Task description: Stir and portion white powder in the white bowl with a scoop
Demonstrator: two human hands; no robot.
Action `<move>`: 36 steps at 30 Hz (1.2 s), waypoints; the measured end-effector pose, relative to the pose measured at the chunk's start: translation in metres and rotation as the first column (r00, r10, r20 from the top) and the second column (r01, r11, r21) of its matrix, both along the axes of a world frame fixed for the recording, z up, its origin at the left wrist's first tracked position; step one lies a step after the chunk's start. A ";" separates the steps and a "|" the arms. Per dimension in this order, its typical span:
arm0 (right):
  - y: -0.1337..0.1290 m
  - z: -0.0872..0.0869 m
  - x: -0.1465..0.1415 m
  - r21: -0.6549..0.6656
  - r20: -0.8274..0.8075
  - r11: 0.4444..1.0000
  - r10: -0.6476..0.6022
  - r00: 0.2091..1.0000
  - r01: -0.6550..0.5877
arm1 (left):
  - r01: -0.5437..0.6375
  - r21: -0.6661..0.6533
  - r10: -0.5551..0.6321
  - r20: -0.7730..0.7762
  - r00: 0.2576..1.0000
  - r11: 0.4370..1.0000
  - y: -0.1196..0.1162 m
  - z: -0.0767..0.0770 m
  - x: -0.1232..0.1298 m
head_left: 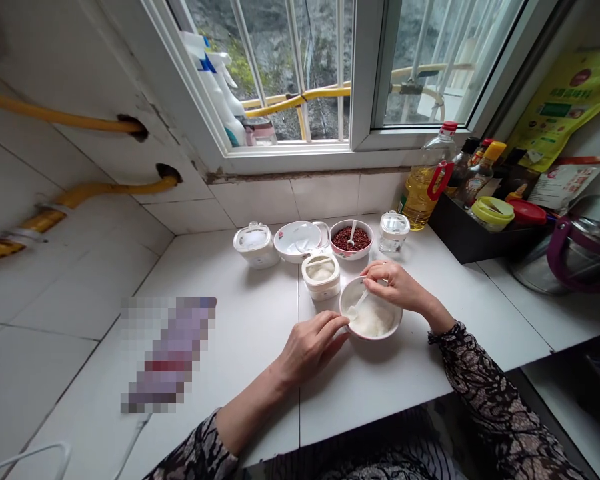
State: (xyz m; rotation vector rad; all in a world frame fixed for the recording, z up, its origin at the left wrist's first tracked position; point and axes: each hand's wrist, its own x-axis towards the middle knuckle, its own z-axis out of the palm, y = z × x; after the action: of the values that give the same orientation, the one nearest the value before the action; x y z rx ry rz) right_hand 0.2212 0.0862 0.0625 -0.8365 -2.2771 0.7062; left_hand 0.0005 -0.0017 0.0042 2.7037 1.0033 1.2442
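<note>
A white spoon is pinched in my right hand, its scoop end dipping into a white bowl. White grains, perhaps sugar or rice, fill the bottom of that bowl. My left hand grips the bowl's left rim between thumb and fingers. Just behind the bowl stands a white canister with its lid up and pale grains inside. Farther back, a bowl of dark red beans has a second white spoon in it.
Along the back are a closed white canister, a white dish and a small clear jar. An oil bottle and a black condiment box stand at right beside a steel pot. A blurred-out object lies at left.
</note>
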 end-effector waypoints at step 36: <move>0.026 -0.005 0.004 -0.495 -0.311 0.852 -0.355 0.881 0.169 | 0.014 0.018 -0.014 0.020 1.000 1.000 0.002 -0.002 0.001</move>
State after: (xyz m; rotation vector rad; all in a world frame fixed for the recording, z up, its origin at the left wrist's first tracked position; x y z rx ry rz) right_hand 0.2249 0.1119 0.0578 -1.0879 -1.6092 1.1838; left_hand 0.0017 -0.0002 0.0017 2.7010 0.9747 1.2810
